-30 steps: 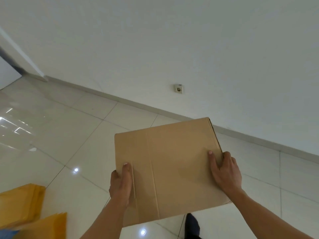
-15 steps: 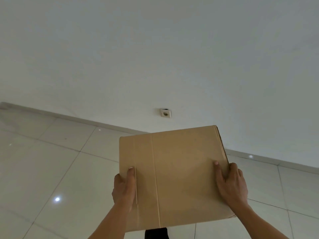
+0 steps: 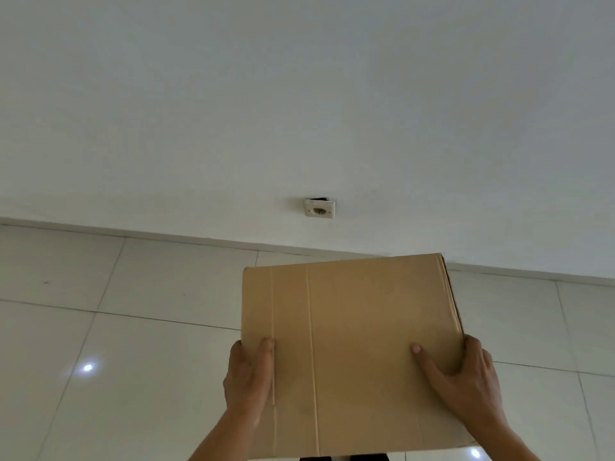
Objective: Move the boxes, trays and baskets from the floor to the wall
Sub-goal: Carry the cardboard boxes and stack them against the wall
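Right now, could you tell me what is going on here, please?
A person holds a plain cardboard box in both hands: the left hand grips its left edge and the right hand its right edge, with the thumbs lying on top. The box is raised over the tiled floor and faces the white wall, just below a wall socket. It has not yet been set down at the wall.

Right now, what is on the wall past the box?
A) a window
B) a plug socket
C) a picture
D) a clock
B: a small white plug socket sits low on the wall, beyond the cardboard box that the left hand and right hand grip.
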